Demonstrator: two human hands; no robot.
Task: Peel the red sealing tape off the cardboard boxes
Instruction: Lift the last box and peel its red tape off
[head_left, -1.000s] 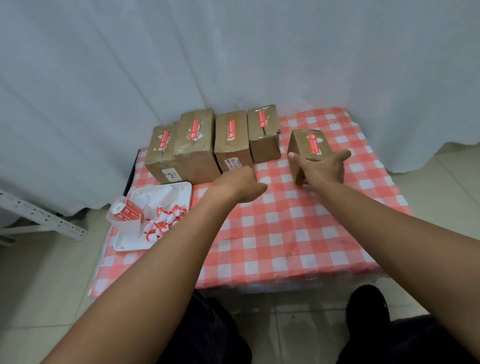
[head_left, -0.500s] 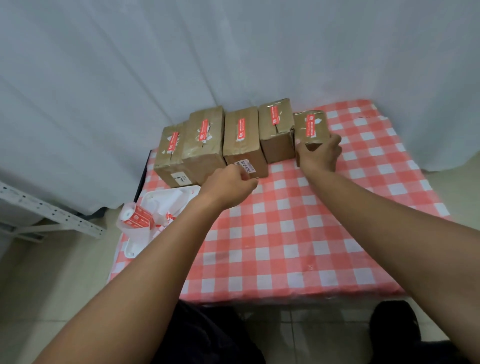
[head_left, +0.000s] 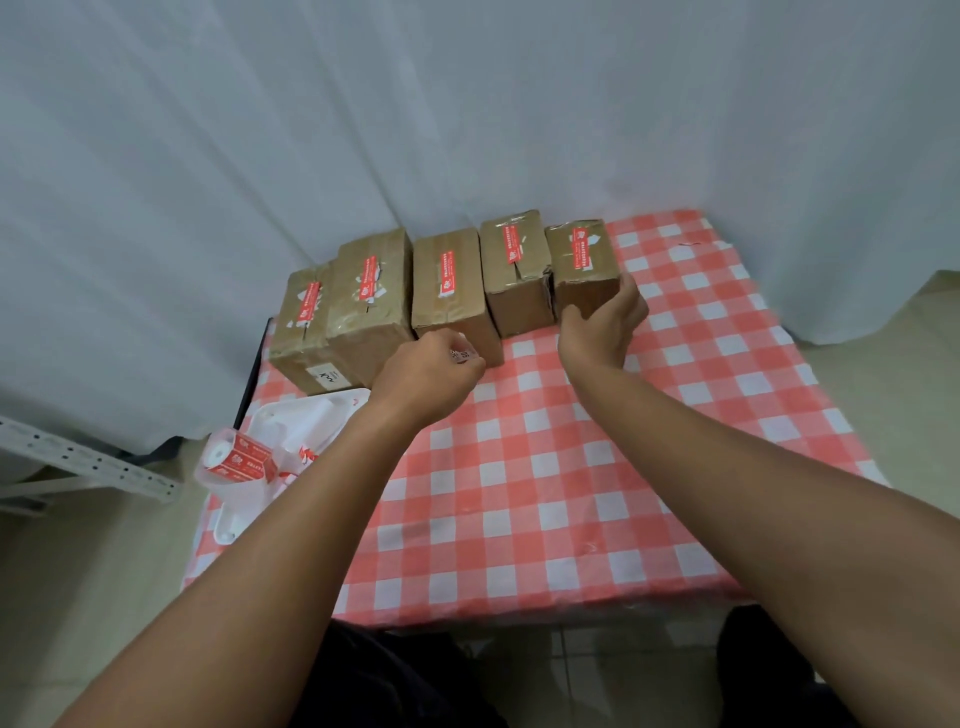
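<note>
Five cardboard boxes (head_left: 447, 291) stand side by side along the far edge of the checked tablecloth (head_left: 545, 493), each with a strip of red sealing tape (head_left: 583, 248) on top, and a white tray (head_left: 291, 421) holding a tape roll (head_left: 236, 457) sits at the near left. Both forearms stretch far forward: the right hand (head_left: 605, 322) clasps the near face of the rightmost box (head_left: 582, 270), thumb left and fingers right. The left hand (head_left: 431, 376), fingers curled into a loose fist holding nothing visible, hovers just before the middle box.
</note>
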